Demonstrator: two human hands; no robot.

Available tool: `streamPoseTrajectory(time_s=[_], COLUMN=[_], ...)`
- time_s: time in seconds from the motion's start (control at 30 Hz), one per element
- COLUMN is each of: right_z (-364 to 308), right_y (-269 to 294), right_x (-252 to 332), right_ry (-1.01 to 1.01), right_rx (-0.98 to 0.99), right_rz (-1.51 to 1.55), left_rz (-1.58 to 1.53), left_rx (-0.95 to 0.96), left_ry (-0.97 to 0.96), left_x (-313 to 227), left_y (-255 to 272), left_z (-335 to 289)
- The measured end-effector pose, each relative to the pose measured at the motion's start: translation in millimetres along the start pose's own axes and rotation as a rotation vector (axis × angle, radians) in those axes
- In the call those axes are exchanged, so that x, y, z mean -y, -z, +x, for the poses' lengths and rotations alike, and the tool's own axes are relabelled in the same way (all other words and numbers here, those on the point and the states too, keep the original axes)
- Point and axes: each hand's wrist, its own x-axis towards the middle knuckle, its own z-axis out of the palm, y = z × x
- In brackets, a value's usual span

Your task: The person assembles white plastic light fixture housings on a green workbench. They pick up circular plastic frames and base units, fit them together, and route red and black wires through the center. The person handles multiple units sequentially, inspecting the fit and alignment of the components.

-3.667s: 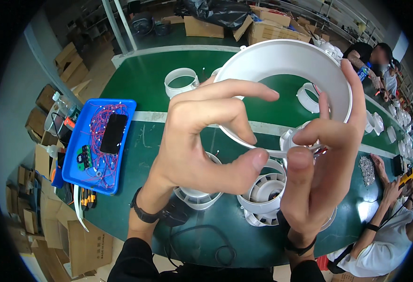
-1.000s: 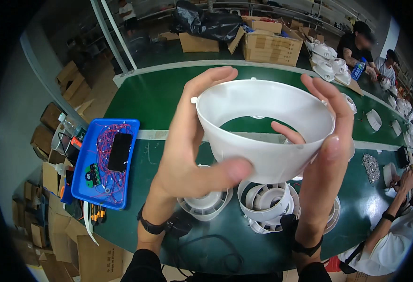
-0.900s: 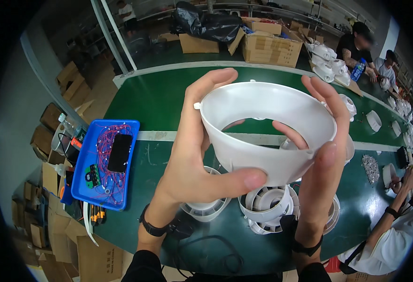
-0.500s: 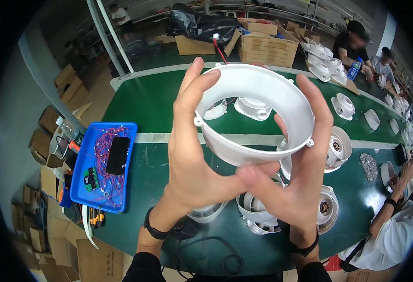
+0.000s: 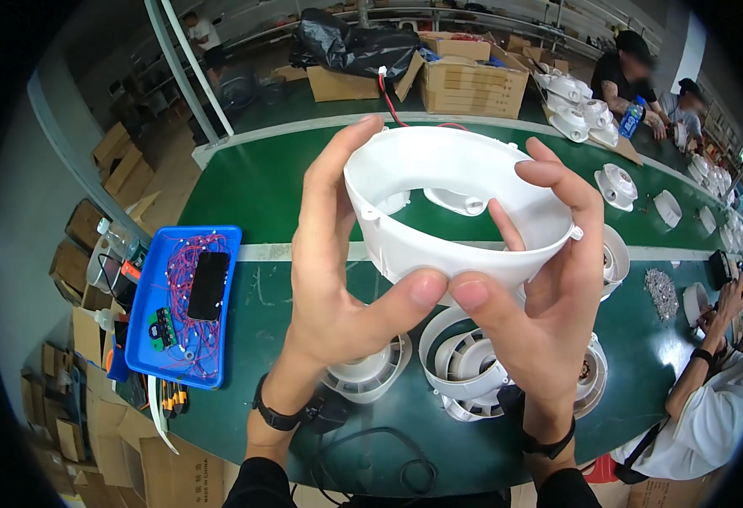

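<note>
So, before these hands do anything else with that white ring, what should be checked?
1. White ring held by both hands: ok; left hand and right hand flank it, thumbs on its near wall.
2. White connector clear of the fingers: ok; it shows above the ring's far rim.
3. Red wire fastened to the ring: cannot tell; its lower end is hidden.
4. Green table free below the ring: not ok; white fan parts stand there.
5. Wires in the blue tray untangled: not ok.

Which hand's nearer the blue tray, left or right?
Left. The left hand is to the right of the blue tray, on the near-left side of the white ring; the right hand is farther right, on the ring's right side.
</note>
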Motion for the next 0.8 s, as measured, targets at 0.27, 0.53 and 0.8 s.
streamPoseTrajectory(time_s=[0.27,0.53,0.8], right_z=[0.7,1.3,-2.3], right_y=[2.4,3.8,-3.2], right_x=[1.9,1.4,3.9], right_ry=[-0.038,-0.014,-0.044], right_rx=[0.009,0.021,-0.041], right_rz=[-0.062,-0.074,-0.031], left_rz=[0.052,0.112,0.208], left_rx=[0.038,0.056,0.027], left_ry=[0.034,-0.047,-0.155], left_x=[2.9,6.7,0.3], left_y=[5.7,7.5,9.4], left_z=[-0.4,-1.9,0.6])
